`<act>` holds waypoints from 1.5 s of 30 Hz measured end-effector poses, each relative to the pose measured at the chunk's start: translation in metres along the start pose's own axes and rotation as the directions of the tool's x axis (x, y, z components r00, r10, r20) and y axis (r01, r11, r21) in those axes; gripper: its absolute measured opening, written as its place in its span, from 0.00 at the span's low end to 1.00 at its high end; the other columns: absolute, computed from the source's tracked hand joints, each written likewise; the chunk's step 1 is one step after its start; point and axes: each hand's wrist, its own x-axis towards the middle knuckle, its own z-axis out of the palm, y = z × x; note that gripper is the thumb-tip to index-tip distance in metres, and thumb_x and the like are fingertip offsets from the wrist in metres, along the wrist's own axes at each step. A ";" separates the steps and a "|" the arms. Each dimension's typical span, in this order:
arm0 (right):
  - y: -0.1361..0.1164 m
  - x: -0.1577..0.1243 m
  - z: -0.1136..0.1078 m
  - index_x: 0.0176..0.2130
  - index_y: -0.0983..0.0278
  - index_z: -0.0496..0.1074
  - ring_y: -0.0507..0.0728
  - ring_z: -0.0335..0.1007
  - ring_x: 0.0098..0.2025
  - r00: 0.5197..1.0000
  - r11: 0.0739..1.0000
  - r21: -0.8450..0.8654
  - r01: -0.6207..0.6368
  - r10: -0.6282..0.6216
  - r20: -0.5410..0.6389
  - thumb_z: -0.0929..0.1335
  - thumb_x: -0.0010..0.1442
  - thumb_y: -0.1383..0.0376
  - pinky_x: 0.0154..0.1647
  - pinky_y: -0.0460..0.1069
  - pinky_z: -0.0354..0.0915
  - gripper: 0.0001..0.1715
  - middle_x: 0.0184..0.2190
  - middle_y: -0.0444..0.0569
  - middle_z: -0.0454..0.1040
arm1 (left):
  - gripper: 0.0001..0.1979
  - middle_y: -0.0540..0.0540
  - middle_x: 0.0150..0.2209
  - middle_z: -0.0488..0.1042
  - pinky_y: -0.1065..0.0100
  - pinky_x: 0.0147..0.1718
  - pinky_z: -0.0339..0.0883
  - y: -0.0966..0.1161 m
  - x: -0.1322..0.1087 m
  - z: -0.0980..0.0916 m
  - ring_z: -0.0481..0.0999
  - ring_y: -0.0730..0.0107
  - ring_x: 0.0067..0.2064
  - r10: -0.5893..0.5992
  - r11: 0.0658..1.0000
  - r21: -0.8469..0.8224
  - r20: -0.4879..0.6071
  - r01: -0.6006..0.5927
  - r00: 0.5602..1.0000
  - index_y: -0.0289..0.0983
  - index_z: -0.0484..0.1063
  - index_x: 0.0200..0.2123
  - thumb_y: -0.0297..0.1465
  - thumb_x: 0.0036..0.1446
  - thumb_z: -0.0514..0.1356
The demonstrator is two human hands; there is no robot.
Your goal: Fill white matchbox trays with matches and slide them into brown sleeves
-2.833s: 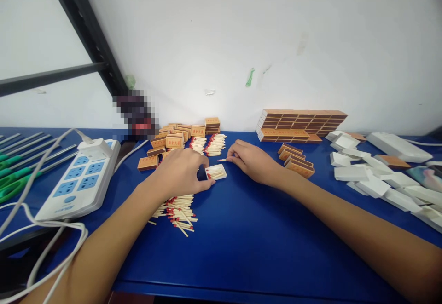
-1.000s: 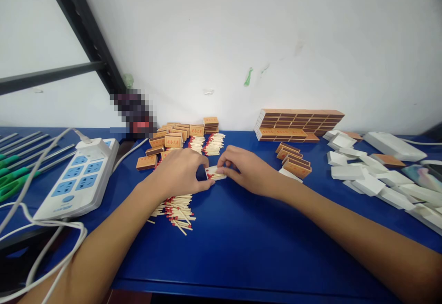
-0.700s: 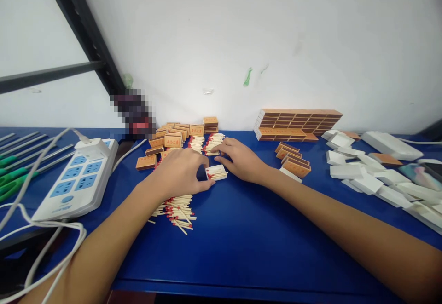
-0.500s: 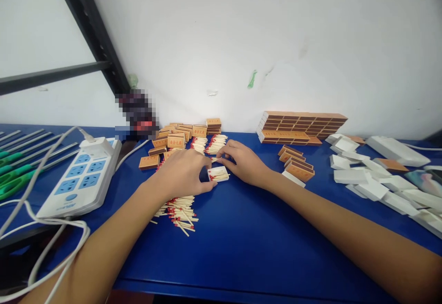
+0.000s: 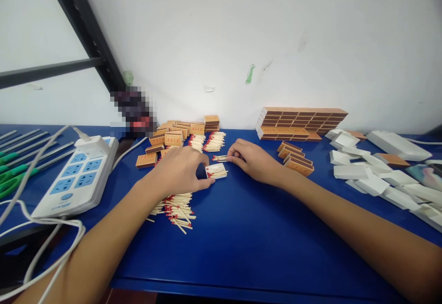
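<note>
A small white matchbox tray (image 5: 218, 169) with some matches in it lies on the blue table. My left hand (image 5: 179, 170) curves around its left end, thumb in front and fingers behind, gripping it. Just beyond the tray, my right hand (image 5: 250, 159) pinches a few matches (image 5: 219, 158) by their plain ends, red heads pointing left. Under and in front of my left hand spreads a loose heap of matches (image 5: 179, 209), partly hidden by the hand. Two more bunches of matches (image 5: 214, 141) lie behind it.
Filled-looking matchboxes (image 5: 173, 139) are heaped at the back left. Stacked matchboxes (image 5: 304, 122) stand against the wall, with several more (image 5: 297, 159) by my right forearm. White trays (image 5: 373, 180) pile up at right. A power strip (image 5: 78, 175) with cables and green-handled scissors (image 5: 15, 175) occupy the left.
My right hand has drawn slightly right, away from the tray, and the matches in its fingers show more clearly. My left hand stays on the tray. The view has shifted slightly.
</note>
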 end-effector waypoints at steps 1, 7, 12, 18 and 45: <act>0.000 -0.001 -0.001 0.39 0.63 0.73 0.57 0.67 0.38 1.000 1.000 0.003 0.003 -0.003 0.003 0.68 0.72 0.66 0.40 0.50 0.62 0.06 0.36 0.48 0.70 | 0.17 0.46 0.32 0.82 0.62 0.31 0.60 0.000 0.000 0.000 0.79 0.59 0.33 0.000 1.000 -0.001 -0.001 0.000 1.000 0.41 0.84 0.43 0.46 0.59 0.67; -0.003 -0.008 -0.004 0.39 0.62 0.74 0.56 0.67 0.38 1.000 1.000 0.012 0.001 -0.001 0.021 0.69 0.71 0.65 0.40 0.50 0.62 0.06 0.37 0.48 0.70 | 0.16 0.47 0.32 0.81 0.63 0.31 0.59 0.000 0.000 -0.001 0.78 0.61 0.32 0.003 0.999 -0.032 -0.001 -0.003 1.000 0.42 0.84 0.42 0.46 0.59 0.67; 0.000 -0.009 -0.004 0.40 0.62 0.75 0.55 0.66 0.36 1.000 0.999 0.029 -0.013 0.013 0.028 0.70 0.70 0.63 0.39 0.50 0.62 0.05 0.37 0.47 0.70 | 0.16 0.47 0.32 0.82 0.63 0.32 0.59 0.001 0.000 0.000 0.78 0.61 0.32 0.011 1.000 -0.030 -0.005 -0.011 1.000 0.42 0.84 0.41 0.47 0.58 0.67; 0.002 -0.006 -0.003 0.40 0.63 0.75 0.56 0.67 0.37 0.998 0.999 0.027 -0.027 0.026 0.050 0.69 0.71 0.63 0.40 0.51 0.62 0.06 0.37 0.48 0.70 | 0.15 0.48 0.31 0.81 0.64 0.30 0.58 0.001 -0.001 -0.001 0.78 0.62 0.32 0.012 0.999 -0.040 -0.012 -0.012 1.000 0.42 0.84 0.41 0.46 0.58 0.67; -0.007 0.005 0.009 0.37 0.63 0.75 0.55 0.66 0.36 0.999 0.999 0.020 -0.028 0.029 -0.038 0.71 0.69 0.64 0.37 0.50 0.59 0.07 0.35 0.46 0.71 | 0.16 0.47 0.31 0.82 0.63 0.30 0.59 0.004 0.000 -0.001 0.78 0.61 0.32 0.029 0.999 -0.044 -0.020 -0.030 0.999 0.41 0.84 0.42 0.46 0.58 0.68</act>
